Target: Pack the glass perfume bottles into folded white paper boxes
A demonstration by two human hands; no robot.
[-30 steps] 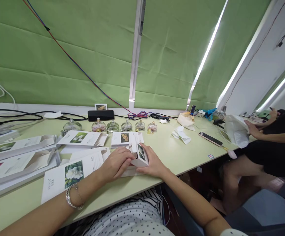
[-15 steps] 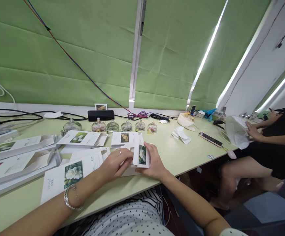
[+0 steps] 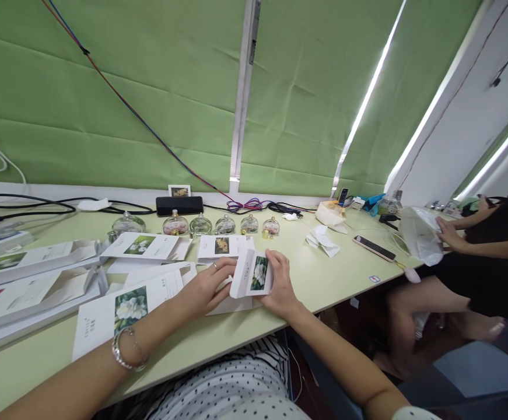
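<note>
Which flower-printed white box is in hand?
The small white-flower box, the only one gripped by the right hand; the golden-flower box beyond it lies on the table.

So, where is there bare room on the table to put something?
On the table, right of the right hand, bordered by the paper, the phone and the front edge. Left is mostly crowded: boxes, with bottles behind.

Left hand (image 3: 206, 287) near curled right hand (image 3: 280, 290)

I cannot read the small print (image 3: 245, 272) on the white box (image 3: 260, 273); it hides fingertips of the left hand (image 3: 203, 291). Co-worker (image 3: 496, 256) cropped at right.
</note>
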